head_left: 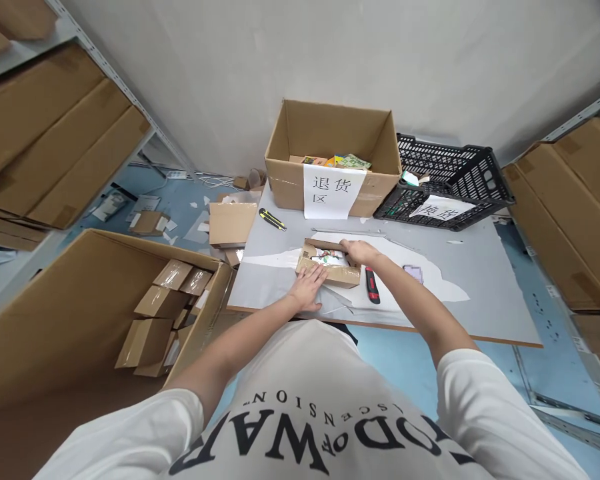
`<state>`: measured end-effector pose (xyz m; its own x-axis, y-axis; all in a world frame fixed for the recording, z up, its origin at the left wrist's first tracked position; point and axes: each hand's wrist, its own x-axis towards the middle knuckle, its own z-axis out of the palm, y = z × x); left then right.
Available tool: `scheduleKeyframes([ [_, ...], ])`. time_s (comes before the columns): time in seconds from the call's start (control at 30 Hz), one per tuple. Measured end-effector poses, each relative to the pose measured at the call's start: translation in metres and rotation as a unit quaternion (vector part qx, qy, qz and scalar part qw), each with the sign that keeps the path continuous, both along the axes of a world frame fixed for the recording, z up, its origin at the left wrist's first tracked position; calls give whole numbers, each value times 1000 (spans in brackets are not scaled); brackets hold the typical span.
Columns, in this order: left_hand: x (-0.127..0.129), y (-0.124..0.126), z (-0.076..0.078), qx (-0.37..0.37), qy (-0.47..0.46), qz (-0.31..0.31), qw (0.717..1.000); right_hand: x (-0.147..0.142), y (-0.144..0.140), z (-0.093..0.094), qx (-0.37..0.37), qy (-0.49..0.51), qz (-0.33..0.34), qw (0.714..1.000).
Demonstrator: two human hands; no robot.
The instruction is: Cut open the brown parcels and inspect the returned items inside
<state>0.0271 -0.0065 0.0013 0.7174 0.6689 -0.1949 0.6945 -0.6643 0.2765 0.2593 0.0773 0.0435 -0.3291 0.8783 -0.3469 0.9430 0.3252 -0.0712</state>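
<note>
A small open cardboard box (330, 270) lies on the grey table (480, 293) in front of me, with printed contents showing inside. My left hand (307, 288) lies flat against the box's near flap, fingers spread. My right hand (360, 252) reaches over the box's far right edge and touches its flap or contents. A red and black utility knife (371, 285) lies just right of the box, beside my right forearm.
A large open carton (333, 137) with a paper label stands at the table's back, a black plastic crate (447, 180) to its right. A yellow-black knife (272, 219) lies at back left. A big floor carton (80, 300) holding small boxes is at left. Shelves flank both sides.
</note>
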Motion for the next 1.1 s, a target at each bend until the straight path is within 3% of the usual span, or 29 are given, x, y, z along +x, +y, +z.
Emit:
scheduleKeyframes([
  [0.17, -2, 1, 0, 4, 0, -5, 1000, 10, 24, 8, 17, 26, -148, 989],
  [0.27, -4, 1, 1, 6, 0, -17, 1000, 4, 27, -2, 23, 28, -217, 975],
  [0.47, -7, -1, 1, 8, 0, -21, 1000, -15, 20, -33, 134, 47, -316, 938],
  [0.57, -9, -1, 0, 14, -9, -22, 1000, -15, 14, -37, 180, 99, -286, 936],
  [0.73, -15, 10, 6, 19, -35, -33, 999, -11, -13, -20, 273, 139, -179, 935],
  [0.8, -20, 20, 10, 16, -52, -37, 998, -9, -32, -14, 246, 152, -107, 951],
  [0.93, -39, 51, 17, 19, -97, -26, 995, -5, -65, -14, 117, 148, 26, 982],
  [1.0, -50, 72, 17, 18, -99, -13, 995, -5, -71, -18, 96, 133, 23, 986],
  [1.1, -60, 104, 10, -24, -68, -50, 996, -6, -68, -23, 88, 122, -9, 989],
])
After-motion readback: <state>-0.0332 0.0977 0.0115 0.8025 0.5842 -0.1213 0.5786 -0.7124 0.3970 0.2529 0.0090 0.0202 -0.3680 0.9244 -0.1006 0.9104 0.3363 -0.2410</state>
